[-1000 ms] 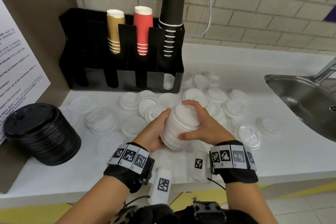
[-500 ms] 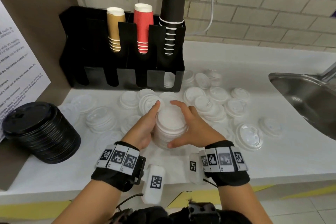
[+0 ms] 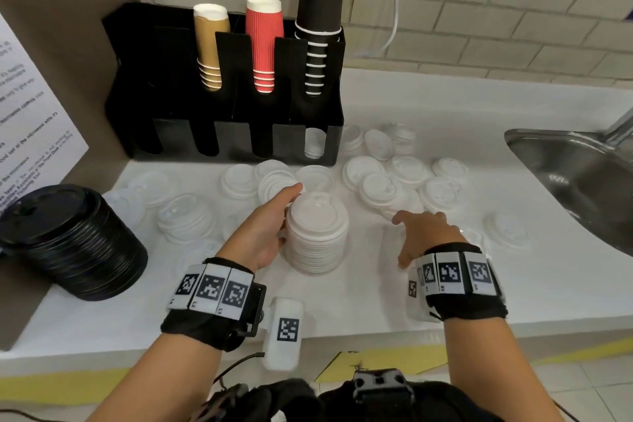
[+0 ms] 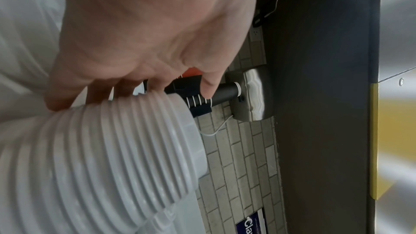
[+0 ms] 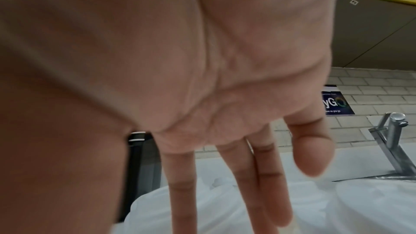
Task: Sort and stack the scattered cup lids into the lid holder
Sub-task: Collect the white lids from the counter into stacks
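A tall stack of white lids [image 3: 317,233] stands upright on the white counter [image 3: 359,295] in front of me. My left hand [image 3: 274,219] cups its left side, thumb by the top rim; in the left wrist view its fingers [image 4: 99,92] curl around the ribbed stack [image 4: 101,157]. My right hand [image 3: 419,228] hovers open to the right of the stack, apart from it, fingers [image 5: 265,184] straight over loose white lids [image 3: 383,181]. The black lid holder [image 3: 222,137] stands behind, with white lids in its rightmost lower slot [image 3: 313,144].
Brown, red and black cup stacks [image 3: 263,44] fill the holder's upper slots. A leaning stack of black lids [image 3: 72,240] sits at the left. A steel sink [image 3: 582,178] with its tap [image 5: 391,141] lies at the right. Loose lids cover the counter behind the hands.
The white stack went from tilted in both hands to standing upright on the counter. My right hand let go and moved away to the right; the left stays on it.
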{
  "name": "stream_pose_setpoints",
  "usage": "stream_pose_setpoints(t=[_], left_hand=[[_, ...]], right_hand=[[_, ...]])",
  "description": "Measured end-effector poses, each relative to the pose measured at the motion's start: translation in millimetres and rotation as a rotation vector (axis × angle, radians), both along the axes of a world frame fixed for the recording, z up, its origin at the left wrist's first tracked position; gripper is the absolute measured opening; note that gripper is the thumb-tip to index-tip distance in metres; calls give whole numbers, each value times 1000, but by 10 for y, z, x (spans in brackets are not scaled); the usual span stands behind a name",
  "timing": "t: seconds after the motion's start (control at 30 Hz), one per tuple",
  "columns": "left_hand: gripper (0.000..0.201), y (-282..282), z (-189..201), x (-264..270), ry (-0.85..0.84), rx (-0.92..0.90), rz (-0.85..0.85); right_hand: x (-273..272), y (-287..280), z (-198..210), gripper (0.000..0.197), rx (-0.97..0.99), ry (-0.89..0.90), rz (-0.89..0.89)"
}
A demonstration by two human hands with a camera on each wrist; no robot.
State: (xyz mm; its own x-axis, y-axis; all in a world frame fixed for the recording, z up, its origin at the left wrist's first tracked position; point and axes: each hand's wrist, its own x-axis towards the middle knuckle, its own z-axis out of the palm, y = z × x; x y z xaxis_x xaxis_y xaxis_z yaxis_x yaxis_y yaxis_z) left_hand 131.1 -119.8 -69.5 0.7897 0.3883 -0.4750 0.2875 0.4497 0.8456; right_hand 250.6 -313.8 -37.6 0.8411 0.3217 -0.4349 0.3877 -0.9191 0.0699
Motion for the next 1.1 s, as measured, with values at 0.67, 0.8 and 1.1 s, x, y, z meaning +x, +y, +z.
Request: stream_pose_setpoints(t=[0.67, 0.8, 1.1], left_hand=[[99, 0, -66, -248, -1, 474, -280], [92, -8, -108, -272, -15, 467, -276], [79, -22, -139, -247, -86, 436, -256]], right_hand=[[-154, 352, 271, 56, 980, 159, 336], [-212, 472, 194, 45, 962, 155, 364], [-257, 585, 122, 49, 957, 154, 390]])
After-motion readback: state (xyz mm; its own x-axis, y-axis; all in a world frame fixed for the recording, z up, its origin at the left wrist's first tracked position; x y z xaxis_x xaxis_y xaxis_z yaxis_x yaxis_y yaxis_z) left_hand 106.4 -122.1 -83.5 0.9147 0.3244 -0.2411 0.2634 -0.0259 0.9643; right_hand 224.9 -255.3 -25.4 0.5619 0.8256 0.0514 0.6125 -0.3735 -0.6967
